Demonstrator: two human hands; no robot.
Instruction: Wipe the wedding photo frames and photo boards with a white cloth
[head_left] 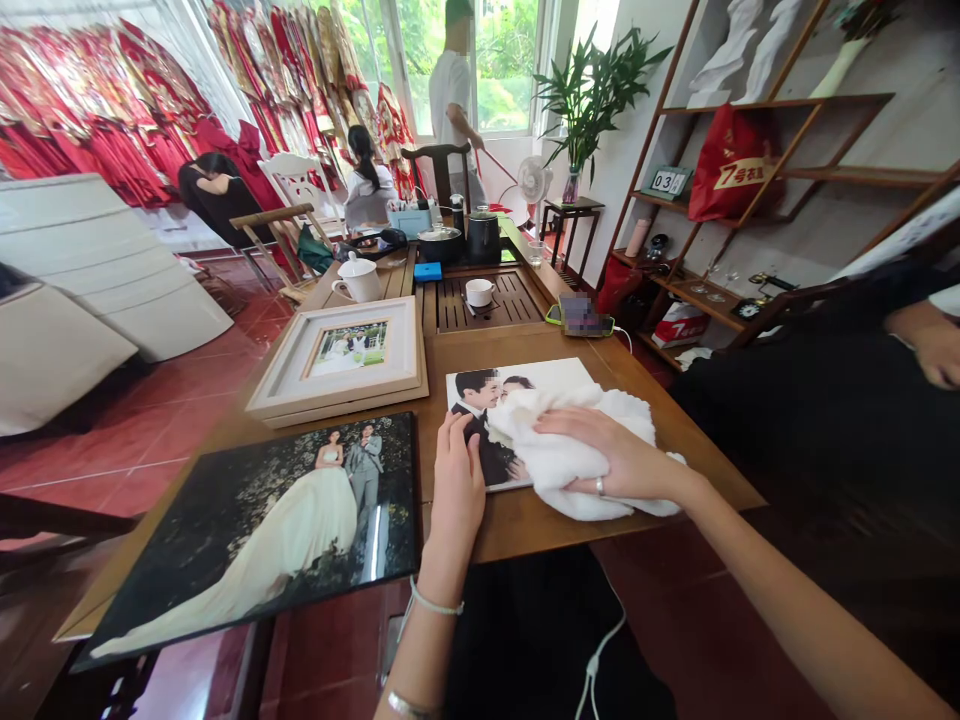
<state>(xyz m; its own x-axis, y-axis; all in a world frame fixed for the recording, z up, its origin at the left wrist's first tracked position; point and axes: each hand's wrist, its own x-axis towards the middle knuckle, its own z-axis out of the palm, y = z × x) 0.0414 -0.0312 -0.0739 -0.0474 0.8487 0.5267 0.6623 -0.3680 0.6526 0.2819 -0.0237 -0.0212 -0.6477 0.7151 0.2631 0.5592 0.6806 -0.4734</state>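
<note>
Now, left hand (457, 478) loosely spread at its left, the photo (551, 372) could be scratched by grit in cloth (553, 460) clasped by the right hand (637, 460).

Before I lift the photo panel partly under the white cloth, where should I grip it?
Probably the photo panel's left edge, coming from the wearer's left: it lies flat on the table, and that side is free of cloth, with the left hand at it. The white cloth and right hand cover much of the right side.
</note>
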